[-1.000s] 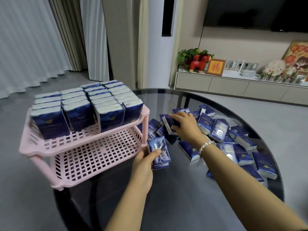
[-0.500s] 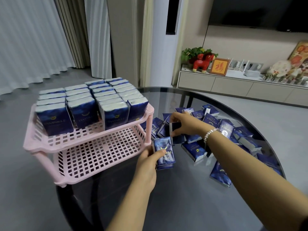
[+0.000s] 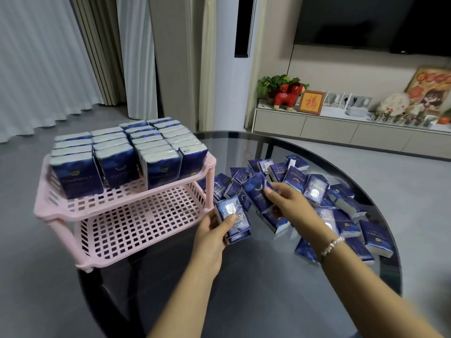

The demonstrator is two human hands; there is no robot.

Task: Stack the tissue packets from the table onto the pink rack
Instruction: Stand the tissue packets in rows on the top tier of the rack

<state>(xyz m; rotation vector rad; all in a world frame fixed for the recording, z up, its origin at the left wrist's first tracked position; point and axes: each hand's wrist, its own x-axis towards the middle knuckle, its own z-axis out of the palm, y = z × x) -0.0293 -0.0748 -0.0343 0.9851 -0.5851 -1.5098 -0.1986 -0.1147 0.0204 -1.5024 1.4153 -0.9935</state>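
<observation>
Glass table [image 3: 244, 276] | left hand [image 3: 214, 230] grips stacked packets [image 3: 235, 222] | right hand [image 3: 288, 203] pinches packet [image 3: 256, 191] | pink rack [image 3: 122, 211]

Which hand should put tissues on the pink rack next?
Probably the left hand. It already holds a small stack of packets right beside the pink rack. The right hand holds one packet farther off, over the pile.

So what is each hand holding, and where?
The left hand holds a small stack of tissue packets by its long sides. The right hand pinches one packet at its right edge.
</observation>
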